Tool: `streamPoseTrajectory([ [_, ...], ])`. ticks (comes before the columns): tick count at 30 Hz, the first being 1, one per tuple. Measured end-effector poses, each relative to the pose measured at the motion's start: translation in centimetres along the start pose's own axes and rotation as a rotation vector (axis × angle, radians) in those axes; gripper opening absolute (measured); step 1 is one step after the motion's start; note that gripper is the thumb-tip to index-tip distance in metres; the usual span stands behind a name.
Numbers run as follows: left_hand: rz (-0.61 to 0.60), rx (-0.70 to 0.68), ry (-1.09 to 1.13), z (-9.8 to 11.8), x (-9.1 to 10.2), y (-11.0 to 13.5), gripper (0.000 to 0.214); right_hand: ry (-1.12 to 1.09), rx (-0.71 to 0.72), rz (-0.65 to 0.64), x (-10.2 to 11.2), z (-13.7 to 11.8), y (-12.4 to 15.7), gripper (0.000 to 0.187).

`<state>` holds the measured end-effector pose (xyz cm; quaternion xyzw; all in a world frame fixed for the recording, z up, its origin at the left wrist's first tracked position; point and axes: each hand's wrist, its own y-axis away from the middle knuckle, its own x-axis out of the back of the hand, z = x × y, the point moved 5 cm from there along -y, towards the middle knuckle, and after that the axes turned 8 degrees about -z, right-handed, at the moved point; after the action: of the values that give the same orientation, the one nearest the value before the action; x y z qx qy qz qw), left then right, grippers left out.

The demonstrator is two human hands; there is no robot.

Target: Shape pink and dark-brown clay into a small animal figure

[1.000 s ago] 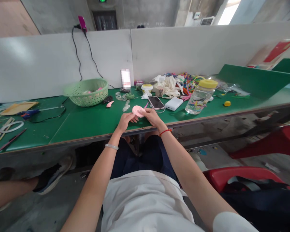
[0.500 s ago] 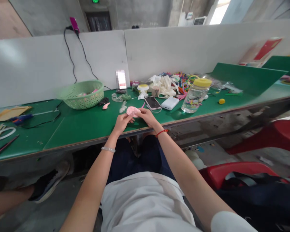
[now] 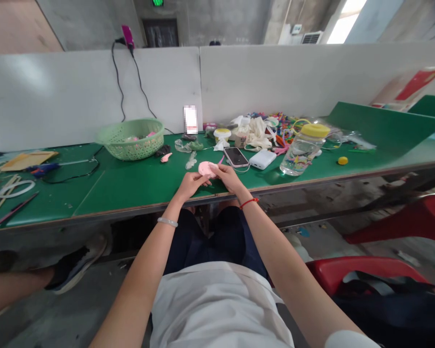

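Observation:
Both my hands hold a small round pink piece (image 3: 206, 168) just above the green table (image 3: 137, 181), near its front edge. My left hand (image 3: 190, 184) pinches its lower left side with curled fingers. My right hand (image 3: 229, 177) grips its right side, fingers closed. A thin pink strip pokes out behind the piece towards the phone (image 3: 235, 156).
A green basket (image 3: 132, 139) stands back left, a power bank (image 3: 263, 159) and a clear jar with yellow lid (image 3: 304, 149) to the right. Coloured craft bits pile at the back. A tilted green board (image 3: 380, 126) lies far right. Another person's leg and shoe (image 3: 72, 266) are under the table, left.
My hands have kept hold of the pink piece and only shifted their fingers slightly on it. The camera has swayed a little.

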<state>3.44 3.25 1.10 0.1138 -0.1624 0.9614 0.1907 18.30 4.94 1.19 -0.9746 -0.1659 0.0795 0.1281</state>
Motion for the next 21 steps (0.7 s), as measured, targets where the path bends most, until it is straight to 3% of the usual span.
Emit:
streamPoseTrajectory([
  [7,0.015,-0.044,0.005,1.0,0.0,0.3,0.025,-0.096,-0.004,0.024,0.6,0.5,-0.3,0.057],
  [21,-0.002,-0.032,0.057,1.3,0.1,0.4,0.019,-0.063,0.029,-0.011,0.1,-0.2,-0.1,0.051],
])
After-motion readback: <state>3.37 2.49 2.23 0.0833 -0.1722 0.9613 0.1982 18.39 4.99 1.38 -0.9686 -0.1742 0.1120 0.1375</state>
